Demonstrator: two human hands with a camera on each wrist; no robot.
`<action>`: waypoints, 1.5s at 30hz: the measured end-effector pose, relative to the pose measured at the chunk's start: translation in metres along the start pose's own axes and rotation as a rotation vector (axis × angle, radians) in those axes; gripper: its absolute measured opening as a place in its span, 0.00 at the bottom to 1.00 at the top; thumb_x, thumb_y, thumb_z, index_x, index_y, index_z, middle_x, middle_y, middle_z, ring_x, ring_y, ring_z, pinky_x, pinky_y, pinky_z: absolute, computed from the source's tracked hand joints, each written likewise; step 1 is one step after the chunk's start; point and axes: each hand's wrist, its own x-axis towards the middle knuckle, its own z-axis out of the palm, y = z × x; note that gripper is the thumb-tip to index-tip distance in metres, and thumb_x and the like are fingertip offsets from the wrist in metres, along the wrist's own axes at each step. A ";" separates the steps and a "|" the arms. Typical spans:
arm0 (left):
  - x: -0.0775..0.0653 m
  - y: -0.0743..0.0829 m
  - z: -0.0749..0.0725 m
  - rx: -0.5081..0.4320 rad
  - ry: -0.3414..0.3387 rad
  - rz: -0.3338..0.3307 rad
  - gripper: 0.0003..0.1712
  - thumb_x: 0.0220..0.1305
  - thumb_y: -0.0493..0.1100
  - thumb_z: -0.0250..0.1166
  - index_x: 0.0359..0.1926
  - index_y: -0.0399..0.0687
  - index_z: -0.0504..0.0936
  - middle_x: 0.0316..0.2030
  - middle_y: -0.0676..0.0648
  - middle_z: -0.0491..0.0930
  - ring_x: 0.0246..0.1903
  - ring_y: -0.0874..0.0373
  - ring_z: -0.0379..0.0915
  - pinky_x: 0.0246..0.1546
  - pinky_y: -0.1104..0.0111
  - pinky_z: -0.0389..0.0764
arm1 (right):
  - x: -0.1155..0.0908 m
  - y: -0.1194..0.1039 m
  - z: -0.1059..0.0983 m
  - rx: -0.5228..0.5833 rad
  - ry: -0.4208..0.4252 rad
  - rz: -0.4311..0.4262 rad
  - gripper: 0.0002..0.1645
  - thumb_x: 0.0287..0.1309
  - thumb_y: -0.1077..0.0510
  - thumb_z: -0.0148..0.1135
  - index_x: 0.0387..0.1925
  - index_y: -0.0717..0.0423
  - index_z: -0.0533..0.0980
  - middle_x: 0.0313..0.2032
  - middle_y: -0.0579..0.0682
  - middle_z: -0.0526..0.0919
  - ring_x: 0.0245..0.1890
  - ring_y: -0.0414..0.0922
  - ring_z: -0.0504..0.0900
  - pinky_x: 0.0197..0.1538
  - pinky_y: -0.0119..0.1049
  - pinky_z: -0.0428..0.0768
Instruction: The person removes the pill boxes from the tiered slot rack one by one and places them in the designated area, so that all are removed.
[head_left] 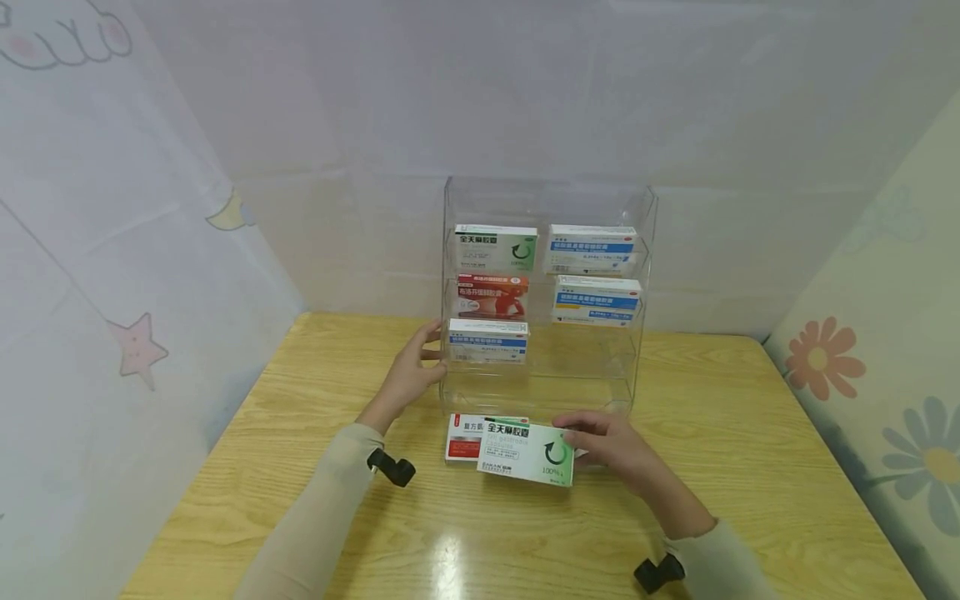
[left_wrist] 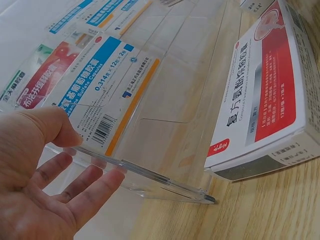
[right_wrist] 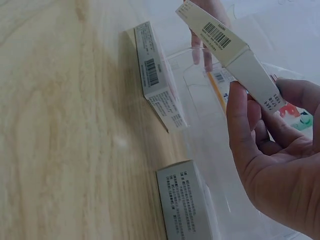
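My right hand pinches a white-and-green medicine box by its right end, thumb on one face and fingers on the other. The box is tilted in front of the clear display rack, overlapping a red-and-white medicine box on the table. My left hand grips the rack's left side edge, with the thumb at the front and the fingers along the outer side wall. Close to that thumb, a blue-and-white medicine box stands in the rack's third tier.
Upper tiers hold a green-and-white box, a red box and two blue-and-white boxes on the right. Another white box lies on the wooden table near the rack's foot. A cloth backdrop hangs behind.
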 end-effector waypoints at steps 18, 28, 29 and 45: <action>0.000 -0.001 0.001 0.022 -0.001 0.012 0.47 0.62 0.33 0.62 0.78 0.64 0.57 0.72 0.44 0.64 0.62 0.41 0.71 0.50 0.52 0.83 | 0.004 0.013 0.025 0.042 -0.088 0.086 0.22 0.68 0.54 0.63 0.56 0.65 0.79 0.52 0.57 0.83 0.47 0.48 0.84 0.44 0.45 0.87; 0.000 -0.002 0.000 0.028 -0.003 0.012 0.48 0.61 0.32 0.63 0.79 0.63 0.57 0.72 0.43 0.64 0.62 0.41 0.71 0.50 0.53 0.83 | 0.003 0.012 0.036 0.023 -0.113 0.137 0.22 0.67 0.54 0.64 0.56 0.63 0.80 0.53 0.58 0.83 0.47 0.50 0.83 0.44 0.47 0.87; 0.000 -0.002 0.000 0.030 -0.001 0.011 0.48 0.61 0.33 0.63 0.79 0.62 0.57 0.72 0.43 0.64 0.62 0.41 0.71 0.50 0.53 0.83 | 0.003 0.013 0.037 0.019 -0.116 0.140 0.21 0.67 0.54 0.64 0.56 0.63 0.80 0.53 0.58 0.83 0.47 0.50 0.83 0.43 0.47 0.87; 0.000 -0.003 0.001 0.036 0.007 0.016 0.47 0.61 0.33 0.62 0.78 0.62 0.57 0.71 0.43 0.65 0.61 0.41 0.72 0.49 0.53 0.84 | 0.006 0.016 0.050 0.004 -0.131 0.153 0.19 0.67 0.59 0.64 0.54 0.66 0.80 0.50 0.57 0.84 0.47 0.48 0.83 0.45 0.44 0.87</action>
